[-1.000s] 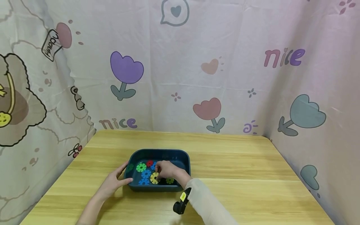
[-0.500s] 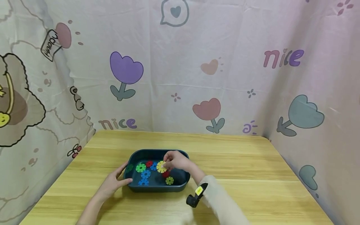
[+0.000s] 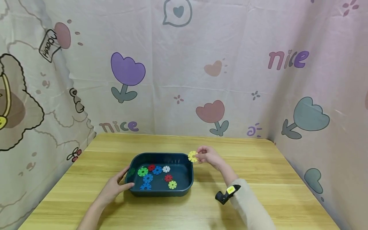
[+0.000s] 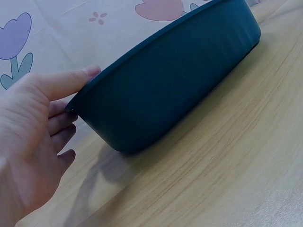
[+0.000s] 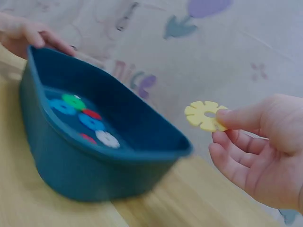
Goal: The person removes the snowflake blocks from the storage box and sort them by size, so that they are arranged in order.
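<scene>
A yellow notched plastic disc (image 3: 192, 156), with a hole in its centre, is pinched between the thumb and fingers of my right hand (image 3: 210, 157), just above the basin's right rim. The dark teal basin (image 3: 161, 193) stands on the table. At its left end my left hand (image 3: 113, 187) grips the rim; in the left wrist view the thumb lies on the rim and the fingers are outside the wall. Inside the basin lie several loose discs, among them a green disc (image 3: 142, 172), a white disc (image 3: 166, 169), a red disc (image 3: 168, 178) and a yellow-green disc (image 3: 172, 185).
The wood-grain table (image 3: 244, 172) extends on both sides of the basin. A printed curtain (image 3: 172, 64) hangs behind and along the sides. Strapped to the right wrist is a small black camera (image 3: 222, 197).
My right hand has lifted the yellow disc out of the basin and carried it right, past the rim. A white disc and a red one now show uncovered. The left hand stays at the rim.
</scene>
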Demonstrator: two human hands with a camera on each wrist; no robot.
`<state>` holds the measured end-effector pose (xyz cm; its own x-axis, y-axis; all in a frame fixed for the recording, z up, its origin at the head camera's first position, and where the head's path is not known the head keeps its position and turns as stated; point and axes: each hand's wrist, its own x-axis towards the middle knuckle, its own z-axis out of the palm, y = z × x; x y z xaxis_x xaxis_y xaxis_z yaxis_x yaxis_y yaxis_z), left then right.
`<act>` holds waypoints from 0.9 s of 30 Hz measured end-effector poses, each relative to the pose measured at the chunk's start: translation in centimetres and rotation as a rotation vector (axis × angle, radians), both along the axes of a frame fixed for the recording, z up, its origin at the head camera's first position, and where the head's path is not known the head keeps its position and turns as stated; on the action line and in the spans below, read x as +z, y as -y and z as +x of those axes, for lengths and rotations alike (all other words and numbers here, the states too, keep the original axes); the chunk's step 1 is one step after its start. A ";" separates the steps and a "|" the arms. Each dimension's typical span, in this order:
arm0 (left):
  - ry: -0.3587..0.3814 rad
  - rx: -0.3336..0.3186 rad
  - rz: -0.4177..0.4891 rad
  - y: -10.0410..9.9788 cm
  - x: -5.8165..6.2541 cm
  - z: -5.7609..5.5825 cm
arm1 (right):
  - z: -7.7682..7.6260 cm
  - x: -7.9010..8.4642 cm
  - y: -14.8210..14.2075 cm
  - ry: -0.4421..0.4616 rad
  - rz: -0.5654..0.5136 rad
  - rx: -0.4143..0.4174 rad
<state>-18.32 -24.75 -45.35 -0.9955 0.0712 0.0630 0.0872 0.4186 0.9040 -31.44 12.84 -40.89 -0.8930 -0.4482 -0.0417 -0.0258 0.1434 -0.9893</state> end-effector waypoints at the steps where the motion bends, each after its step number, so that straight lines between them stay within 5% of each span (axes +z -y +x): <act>1: 0.002 0.000 0.000 0.0 0.0 0.0 | -0.1 -0.3 -0.7 0.013 -0.009 -0.024; 9: 0.019 0.008 -0.011 0.1 0.1 -0.1 | -0.1 -3.2 -4.0 0.033 0.135 -0.164; 15: 0.017 0.011 -0.020 0.1 -0.1 -0.1 | 0.1 -5.3 -4.0 0.018 0.267 -0.190; 27: 0.002 0.011 -0.022 0.1 -0.2 0.0 | 0.4 -6.0 -2.7 -0.125 0.447 -0.255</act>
<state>-18.36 -24.88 -45.53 -0.9963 0.0618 0.0591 0.0803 0.4394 0.8947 -31.00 15.51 -46.90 -0.9817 -0.1788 -0.0652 -0.0489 0.5678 -0.8217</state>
